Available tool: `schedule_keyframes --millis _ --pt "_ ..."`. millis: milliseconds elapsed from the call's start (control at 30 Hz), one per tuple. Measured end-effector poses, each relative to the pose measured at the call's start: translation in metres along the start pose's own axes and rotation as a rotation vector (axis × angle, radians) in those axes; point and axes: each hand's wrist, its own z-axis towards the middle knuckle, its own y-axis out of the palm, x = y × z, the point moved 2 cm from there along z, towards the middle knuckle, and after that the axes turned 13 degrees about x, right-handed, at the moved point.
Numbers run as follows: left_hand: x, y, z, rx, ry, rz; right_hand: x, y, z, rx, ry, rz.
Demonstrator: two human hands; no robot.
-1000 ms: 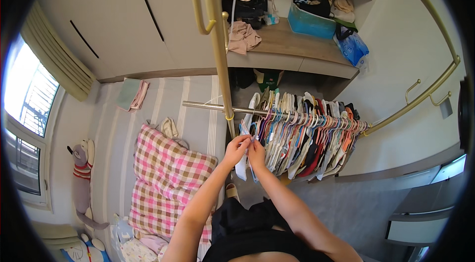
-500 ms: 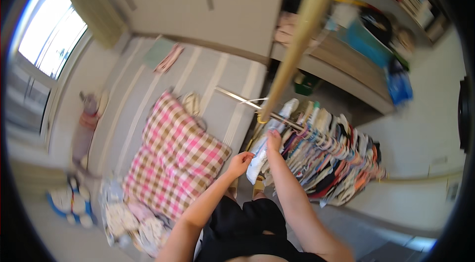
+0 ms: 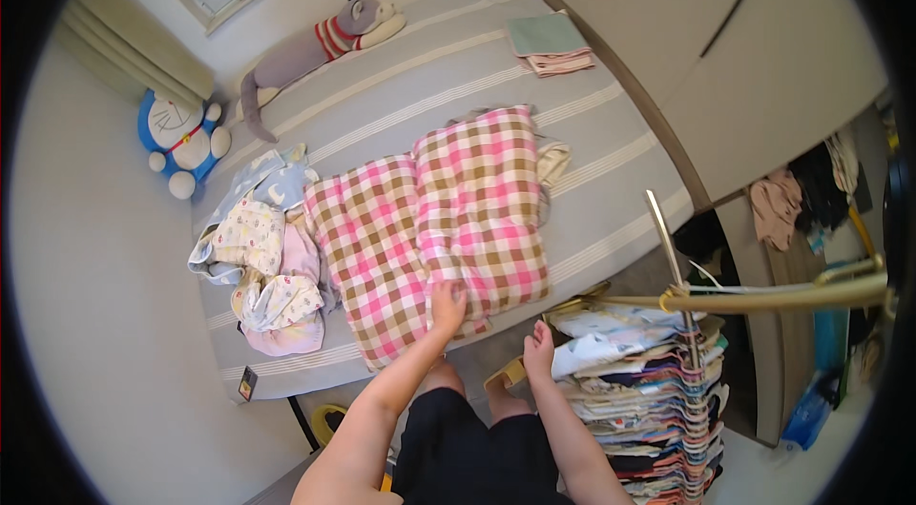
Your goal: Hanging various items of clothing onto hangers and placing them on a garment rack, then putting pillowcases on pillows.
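My left hand reaches to the near edge of a pink, brown and white checked padded quilt that lies folded on the bed. Its fingers rest on the cloth and do not look closed round it. To the right, my right hand hovers beside the rail of hanging clothes, fingers loosely curled and nothing seen in them. Closest to it hangs a pale blue and white garment, at the front of a dense row of clothes on hangers.
The striped grey bed fills the middle. On it are crumpled baby clothes, a plush dog, folded green and pink cloths and a phone. A blue plush toy sits at the left wall. A pole crosses at right.
My view has swung left toward the bed. Both hands have come away from the white and blue garment on the rail, and my left hand has moved onto the checked quilt.
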Motion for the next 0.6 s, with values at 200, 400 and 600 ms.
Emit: schedule_keyframes --millis 200,400,600 --pt "-0.063 -0.002 0.127 0.602 0.024 0.469 0.019 0.091 0.0 -0.301 0.113 -0.271" --pt "-0.012 -0.037 0.143 0.223 -0.184 -0.58 -0.026 0.149 0.0 0.084 -0.128 -0.259" --pt "-0.142 -0.217 0.112 0.48 -0.389 -0.516 -0.072 0.242 -0.032 0.25 -0.367 -0.208"
